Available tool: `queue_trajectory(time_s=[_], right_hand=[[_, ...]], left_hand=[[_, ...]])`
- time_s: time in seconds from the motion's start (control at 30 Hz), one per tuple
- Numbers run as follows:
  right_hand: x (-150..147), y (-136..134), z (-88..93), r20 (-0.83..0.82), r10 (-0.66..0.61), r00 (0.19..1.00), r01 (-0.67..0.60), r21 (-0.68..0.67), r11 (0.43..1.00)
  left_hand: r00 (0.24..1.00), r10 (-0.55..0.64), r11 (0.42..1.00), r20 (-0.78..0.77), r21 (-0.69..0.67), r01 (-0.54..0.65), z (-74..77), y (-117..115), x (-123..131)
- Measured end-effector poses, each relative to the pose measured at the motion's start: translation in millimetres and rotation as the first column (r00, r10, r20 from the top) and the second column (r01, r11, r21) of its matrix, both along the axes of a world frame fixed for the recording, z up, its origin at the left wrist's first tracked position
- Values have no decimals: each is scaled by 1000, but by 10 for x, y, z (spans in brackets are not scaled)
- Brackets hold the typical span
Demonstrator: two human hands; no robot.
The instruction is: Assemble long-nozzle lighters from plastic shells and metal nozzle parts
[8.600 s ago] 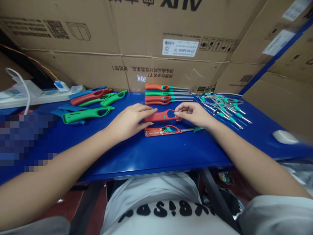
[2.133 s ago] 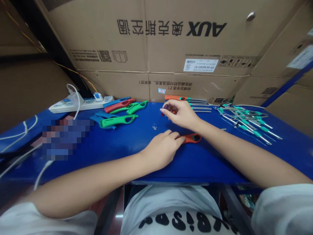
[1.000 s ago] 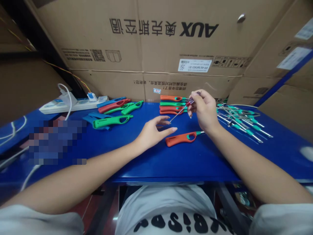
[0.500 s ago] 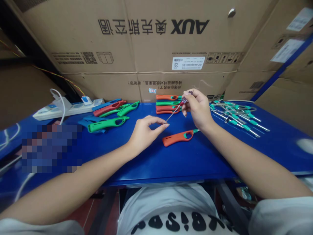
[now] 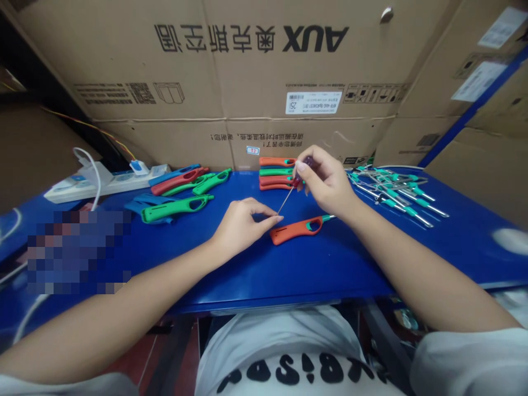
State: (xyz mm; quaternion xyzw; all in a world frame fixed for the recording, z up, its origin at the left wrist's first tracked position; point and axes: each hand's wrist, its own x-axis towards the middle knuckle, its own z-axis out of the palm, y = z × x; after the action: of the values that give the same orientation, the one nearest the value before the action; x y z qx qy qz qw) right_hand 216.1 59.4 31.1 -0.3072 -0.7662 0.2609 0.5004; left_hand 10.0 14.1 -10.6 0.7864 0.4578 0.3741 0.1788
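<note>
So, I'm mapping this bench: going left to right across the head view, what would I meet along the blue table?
White power strip → green lighter shell → left hand → right hand holding the screwdriver → teal-tipped metal rods.

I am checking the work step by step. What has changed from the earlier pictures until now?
The right hand let go of the orange lighter, picked up a screwdriver and raised it. The left hand left the lighter and now pinches at the screwdriver's tip. The lighter, now closed, lies on the blue table; the other lighters stayed in place.
</note>
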Motion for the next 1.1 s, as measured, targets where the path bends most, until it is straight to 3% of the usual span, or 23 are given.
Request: queue_trajectory(time_s=[0.17, 0.4, 0.57, 0.67, 0.9, 1.1], right_hand=[[-46, -57, 27, 34, 196, 980, -195, -34, 980], [-82, -145, -23, 84, 8, 996, -12, 53, 999], [-78, -185, -41, 90, 138, 986, -140, 18, 990], [-84, -170, -62, 107, 127, 986, -130, 24, 991], [-94, -86, -139, 133, 100, 986, -127, 215, 968], [-89, -71, -186, 168, 154, 974, -189, 217, 958]], left_hand=[[997, -30, 999, -77, -15, 29, -70, 20, -15], [994, -49, 998, -97, -34, 46, -31, 21, -10], [994, -44, 998, -98, -40, 40, -8, 24, -6], [995, -53, 998, -88, -44, 49, -24, 31, -5], [991, -126, 985, -52, -124, 119, -4, 29, -18], [938, -251, 958, -237, -200, 206, -15, -14, -15]])
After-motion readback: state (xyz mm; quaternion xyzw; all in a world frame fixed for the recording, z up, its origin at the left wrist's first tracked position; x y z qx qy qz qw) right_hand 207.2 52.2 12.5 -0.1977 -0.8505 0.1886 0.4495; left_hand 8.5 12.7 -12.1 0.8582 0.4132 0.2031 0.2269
